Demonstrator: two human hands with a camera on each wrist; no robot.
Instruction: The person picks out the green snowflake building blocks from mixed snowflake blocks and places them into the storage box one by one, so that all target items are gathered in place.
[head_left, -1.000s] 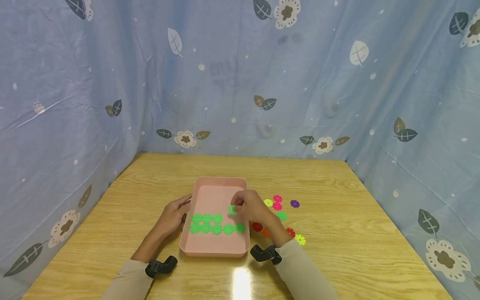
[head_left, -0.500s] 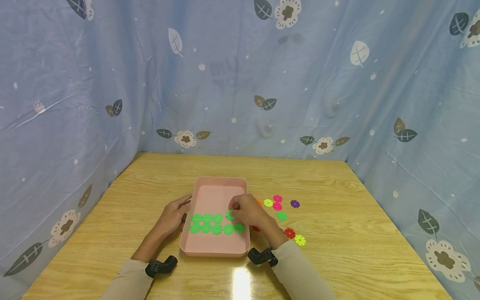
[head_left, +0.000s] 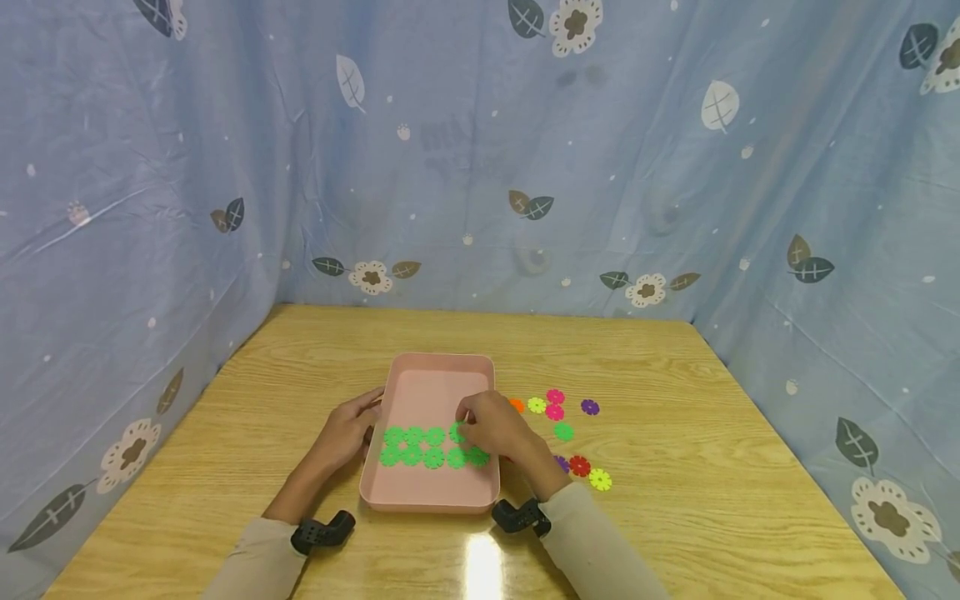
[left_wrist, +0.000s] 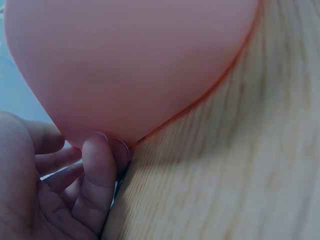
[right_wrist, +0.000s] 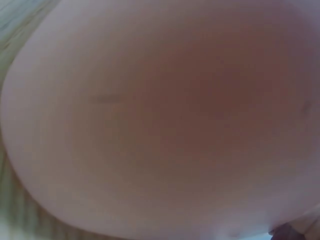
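A shallow pink tray (head_left: 429, 506) lies on the wooden table. In it, several green snowflake discs (head_left: 412, 456) form two rows. My left hand (head_left: 345, 431) holds the tray's left side; in the left wrist view its bent fingers (left_wrist: 97, 172) touch the tray's outer wall (left_wrist: 135, 70) near the bottom edge. Over the tray's right part, my right hand (head_left: 495, 423) pinches another green snowflake disc (head_left: 456, 432) at the right end of the upper row. Its fingertips partly cover that disc. The right wrist view is mostly filled by the tray's blurred wall (right_wrist: 100, 150).
Right of the tray lie loose discs: a yellow disc (head_left: 600, 479), a red disc (head_left: 580, 466), a purple disc (head_left: 590, 407), a green disc (head_left: 564, 431) and several others, some hidden by my right forearm. A patterned blue curtain (head_left: 465, 167) surrounds the table (head_left: 675, 533).
My right hand has moved slightly toward me and left, bringing the pinched green disc down beside the upper row. My left hand and the tray stay in place.
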